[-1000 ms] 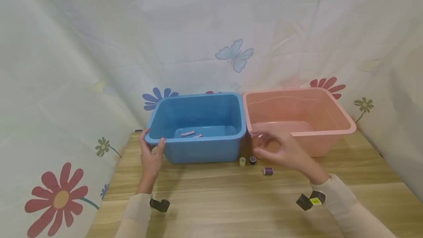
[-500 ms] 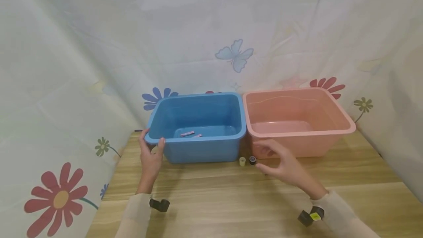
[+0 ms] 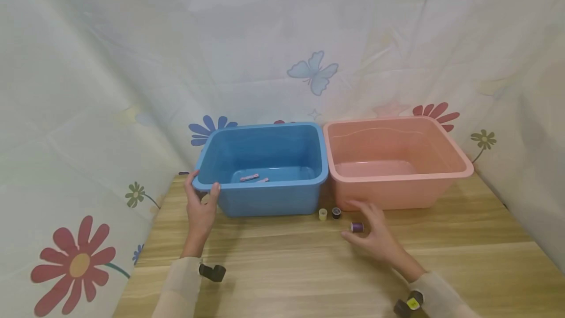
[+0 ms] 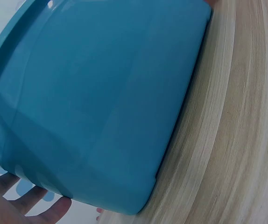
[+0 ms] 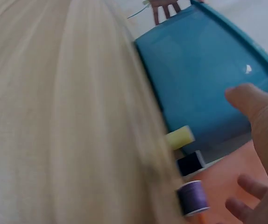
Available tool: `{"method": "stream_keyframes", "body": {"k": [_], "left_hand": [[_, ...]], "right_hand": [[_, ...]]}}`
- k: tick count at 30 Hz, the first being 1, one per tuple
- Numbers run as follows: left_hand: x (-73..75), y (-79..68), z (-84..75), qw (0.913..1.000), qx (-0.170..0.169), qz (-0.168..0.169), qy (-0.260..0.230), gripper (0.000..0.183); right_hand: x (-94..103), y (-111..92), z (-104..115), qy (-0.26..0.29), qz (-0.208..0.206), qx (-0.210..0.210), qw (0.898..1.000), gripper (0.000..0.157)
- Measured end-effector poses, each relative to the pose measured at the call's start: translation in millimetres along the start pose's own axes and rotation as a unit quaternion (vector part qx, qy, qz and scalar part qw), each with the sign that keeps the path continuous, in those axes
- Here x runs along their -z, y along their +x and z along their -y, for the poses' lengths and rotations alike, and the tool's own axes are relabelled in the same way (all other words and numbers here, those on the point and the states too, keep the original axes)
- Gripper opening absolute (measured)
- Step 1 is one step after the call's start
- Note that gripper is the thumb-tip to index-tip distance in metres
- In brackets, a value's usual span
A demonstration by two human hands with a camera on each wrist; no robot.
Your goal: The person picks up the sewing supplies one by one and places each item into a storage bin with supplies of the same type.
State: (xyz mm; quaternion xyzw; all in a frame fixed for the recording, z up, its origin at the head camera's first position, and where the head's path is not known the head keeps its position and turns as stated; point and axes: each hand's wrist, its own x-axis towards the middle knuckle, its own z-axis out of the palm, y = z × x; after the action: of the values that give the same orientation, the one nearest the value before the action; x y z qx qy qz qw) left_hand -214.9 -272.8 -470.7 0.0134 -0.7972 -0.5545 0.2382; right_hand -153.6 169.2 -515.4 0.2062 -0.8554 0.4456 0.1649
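Observation:
At the front left corner of a blue plastic tub (image 3: 269,200), my left hand (image 3: 201,215) grips the rim, thumb on the front and fingers round the side. In the left wrist view, several fingers (image 4: 52,212) lie against the tub's outer wall. My right hand (image 3: 375,234) hovers over the table with thumb and fingers spread apart, on either side of a purple thread spool (image 3: 357,227) lying on its side. Left of that spool, a black thread spool (image 3: 336,213) and a pale yellow one (image 3: 323,214) stand upright on the wood.
A pink plastic tub (image 3: 397,193) stands right beside the blue one. Two small pink-and-white strips (image 3: 249,177) lie on the blue tub's floor. Behind the wood-grain table (image 3: 273,269) hangs a patterned white cloth (image 3: 260,38).
My right hand has come down and toward me from in front of the pink tub to around the purple spool, which it hid half a second ago. The left hand keeps its place.

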Motion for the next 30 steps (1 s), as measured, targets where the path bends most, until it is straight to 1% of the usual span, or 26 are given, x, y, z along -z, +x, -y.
{"method": "stream_keyframes", "body": {"k": [3,6,9,13,16,25,30], "left_hand": [[0.1,-0.5,1.3,1.0000,0.002,0.001,0.002,0.069],[0.1,-1.0,1.9,1.0000,0.001,0.002,0.001,0.069],[0.2,-1.1,1.6,1.0000,-0.003,0.000,-0.001,0.068],[0.5,-0.7,0.6,1.0000,-0.004,0.001,-0.003,0.069],[0.8,-0.5,0.4,1.0000,-0.004,0.003,-0.006,0.069],[0.1,-0.2,3.6,0.9999,-0.010,0.000,-0.007,0.069],[0.1,0.8,3.9,0.9999,-0.013,-0.001,-0.006,0.069]], "right_hand": [[-8.3,-2.6,-5.1,-0.029,-0.013,-0.033,0.999,0.078],[-16.1,-3.1,-7.2,-0.062,-0.026,-0.058,0.996,0.076],[-23.6,-1.9,-5.6,-0.094,-0.039,-0.079,0.992,0.071],[-33.4,1.3,-1.0,-0.121,-0.066,-0.108,0.985,0.064],[-40.3,3.1,1.7,-0.140,-0.079,-0.128,0.979,0.063],[-54.5,6.1,4.7,-0.182,-0.060,-0.182,0.965,0.065],[-59.4,8.2,4.5,-0.202,-0.067,-0.195,0.957,0.063]]}}
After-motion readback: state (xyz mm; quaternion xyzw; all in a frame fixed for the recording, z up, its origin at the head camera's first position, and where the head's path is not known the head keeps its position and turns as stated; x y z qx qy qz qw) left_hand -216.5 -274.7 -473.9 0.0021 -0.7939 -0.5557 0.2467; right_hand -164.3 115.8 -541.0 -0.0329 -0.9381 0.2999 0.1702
